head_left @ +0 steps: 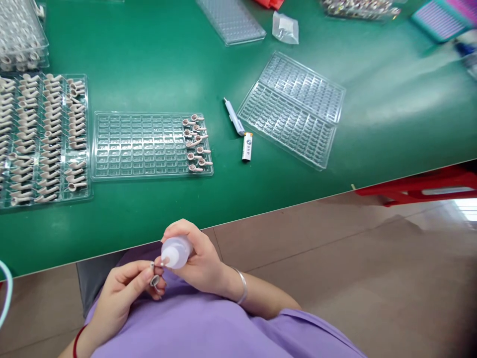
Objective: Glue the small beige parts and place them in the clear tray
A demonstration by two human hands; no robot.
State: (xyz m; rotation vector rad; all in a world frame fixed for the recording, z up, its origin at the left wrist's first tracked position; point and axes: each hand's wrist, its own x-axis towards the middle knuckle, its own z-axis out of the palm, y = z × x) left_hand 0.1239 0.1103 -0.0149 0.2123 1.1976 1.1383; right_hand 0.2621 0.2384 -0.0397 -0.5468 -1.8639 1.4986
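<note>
My left hand (128,286) pinches a small pipe-shaped part (155,281) with a round, cup-like end, held over my lap. My right hand (203,258) wraps round a translucent white squeeze bottle (178,251), tilted so that its nozzle points at the part. The nozzle tip is close to the part's stem end; whether they touch I cannot tell. On the table ahead lies a clear blister tray (141,144) with similar parts (194,156) in its right-hand columns. Another tray (65,191) at the left is filled with rows of such parts.
A pale pen-like tool (234,117) and a white lighter (247,146) lie right of the middle tray. Beyond them is a clear tray (298,107). Stacked trays (22,37) stand at far left. A red stool (428,184) is beside the table edge.
</note>
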